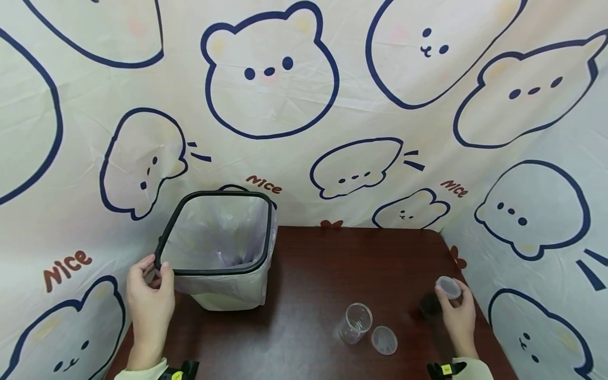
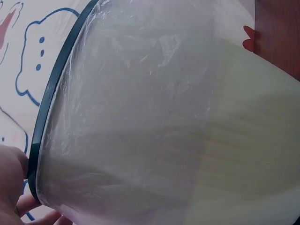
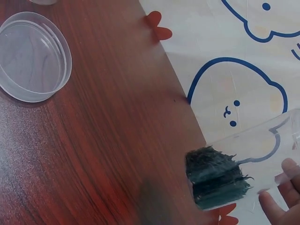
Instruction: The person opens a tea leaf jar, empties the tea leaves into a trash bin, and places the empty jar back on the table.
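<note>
My left hand [image 1: 152, 295] grips the black rim [image 1: 209, 272] of a trash bin [image 1: 228, 300] at its front left corner. A translucent plastic bag [image 2: 140, 93] lines the bin and hangs over its outside. My right hand [image 1: 459, 319] holds a clear plastic jar [image 3: 262, 154] above the right side of the table. Dark green shredded stuff [image 3: 218, 178] is packed at the jar's far end, and its pale round end [image 1: 448, 287] faces up toward the head camera. The jar is tilted in the right wrist view.
A second clear jar [image 1: 353, 324] stands uncapped on the dark wooden table [image 1: 313, 264]. Beside it lies a round clear lid [image 1: 384, 340]. A cloth printed with cartoon animals [image 1: 271, 105] hangs behind the table and along its sides.
</note>
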Available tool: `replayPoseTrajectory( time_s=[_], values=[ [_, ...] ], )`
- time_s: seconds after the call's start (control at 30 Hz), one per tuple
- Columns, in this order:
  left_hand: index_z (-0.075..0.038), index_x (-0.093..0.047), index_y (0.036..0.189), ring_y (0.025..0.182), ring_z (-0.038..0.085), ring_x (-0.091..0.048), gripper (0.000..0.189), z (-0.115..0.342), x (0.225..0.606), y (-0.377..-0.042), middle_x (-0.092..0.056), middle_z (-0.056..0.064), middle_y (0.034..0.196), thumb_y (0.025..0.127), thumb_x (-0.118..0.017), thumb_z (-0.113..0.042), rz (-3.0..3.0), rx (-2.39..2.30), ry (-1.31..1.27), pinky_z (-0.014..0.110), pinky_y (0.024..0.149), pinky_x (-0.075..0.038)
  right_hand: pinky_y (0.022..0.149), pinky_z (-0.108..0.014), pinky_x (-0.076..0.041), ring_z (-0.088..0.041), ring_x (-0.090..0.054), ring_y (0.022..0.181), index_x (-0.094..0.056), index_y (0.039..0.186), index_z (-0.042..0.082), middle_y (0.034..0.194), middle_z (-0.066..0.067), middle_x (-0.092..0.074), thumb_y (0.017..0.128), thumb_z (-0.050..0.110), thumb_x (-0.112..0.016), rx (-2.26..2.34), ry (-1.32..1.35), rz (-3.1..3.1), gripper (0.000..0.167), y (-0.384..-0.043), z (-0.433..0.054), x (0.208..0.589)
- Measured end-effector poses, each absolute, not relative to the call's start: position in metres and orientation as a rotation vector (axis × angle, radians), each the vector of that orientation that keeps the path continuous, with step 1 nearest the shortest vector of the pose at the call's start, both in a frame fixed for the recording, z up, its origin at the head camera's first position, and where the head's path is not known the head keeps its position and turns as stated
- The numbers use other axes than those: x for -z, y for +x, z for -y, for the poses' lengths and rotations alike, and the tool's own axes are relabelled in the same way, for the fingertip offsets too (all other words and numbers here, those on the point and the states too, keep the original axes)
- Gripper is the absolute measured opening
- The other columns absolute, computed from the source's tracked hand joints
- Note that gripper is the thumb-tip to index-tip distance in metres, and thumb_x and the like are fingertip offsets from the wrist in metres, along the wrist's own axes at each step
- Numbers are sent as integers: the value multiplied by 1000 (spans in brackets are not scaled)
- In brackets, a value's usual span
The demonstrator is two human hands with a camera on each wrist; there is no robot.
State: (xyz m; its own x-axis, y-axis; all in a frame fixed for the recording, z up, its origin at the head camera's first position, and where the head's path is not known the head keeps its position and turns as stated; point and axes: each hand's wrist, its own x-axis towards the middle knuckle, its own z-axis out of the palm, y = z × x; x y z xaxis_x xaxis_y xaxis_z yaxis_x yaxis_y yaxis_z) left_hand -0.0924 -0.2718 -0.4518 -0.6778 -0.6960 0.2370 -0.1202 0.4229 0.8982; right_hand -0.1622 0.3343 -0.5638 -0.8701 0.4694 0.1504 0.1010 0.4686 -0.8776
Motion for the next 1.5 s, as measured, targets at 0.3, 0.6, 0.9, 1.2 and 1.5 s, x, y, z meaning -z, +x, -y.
replayPoseTrajectory(
  time_s=[0.3, 0.6, 0.9, 1.2, 1.5],
  values=[
    [0, -49, 140, 111, 19, -51, 43, 271, 450, -91, -51, 17, 137, 104, -54, -23, 2096, 1243, 660, 5, 81, -38, 79, -3, -40, 4, -48, 102, -47, 145, -1, 120, 10, -49, 97, 17, -71, -1445, -414, 2216, 56, -162, -331, 560],
    [-1, -48, 141, 117, 29, -53, 45, 271, 451, -92, -51, 17, 137, 103, -55, -25, 2078, 1261, 686, 8, 83, -38, 80, -4, -41, 3, -50, 106, -46, 144, 0, 120, 15, -48, 98, 17, -69, -1553, -420, 2162, 54, -164, -327, 555],
    [-3, -47, 142, 120, 31, -54, 46, 273, 449, -93, -51, 15, 138, 103, -57, -24, 2056, 1270, 655, 20, 90, -42, 80, -5, -41, 2, -50, 106, -48, 142, -1, 118, 16, -49, 98, 18, -68, -1540, -412, 2175, 51, -162, -322, 549],
    [-1, -50, 140, 125, 32, -52, 43, 272, 446, -94, -51, 14, 138, 102, -58, -22, 2014, 1244, 663, 31, 109, -41, 82, -4, -39, -1, -48, 107, -48, 142, -2, 119, 17, -48, 99, 19, -67, -1502, -390, 2187, 51, -161, -317, 543],
    [3, -65, 122, 127, 15, -50, 30, 262, 438, -91, -61, 11, 134, 93, -69, -6, 1951, 1124, 413, 19, 103, -34, 84, -6, -41, -3, -51, 110, -49, 142, -1, 121, 11, -52, 98, 9, -67, -1633, -315, 2097, 48, -159, -308, 529]
  ],
)
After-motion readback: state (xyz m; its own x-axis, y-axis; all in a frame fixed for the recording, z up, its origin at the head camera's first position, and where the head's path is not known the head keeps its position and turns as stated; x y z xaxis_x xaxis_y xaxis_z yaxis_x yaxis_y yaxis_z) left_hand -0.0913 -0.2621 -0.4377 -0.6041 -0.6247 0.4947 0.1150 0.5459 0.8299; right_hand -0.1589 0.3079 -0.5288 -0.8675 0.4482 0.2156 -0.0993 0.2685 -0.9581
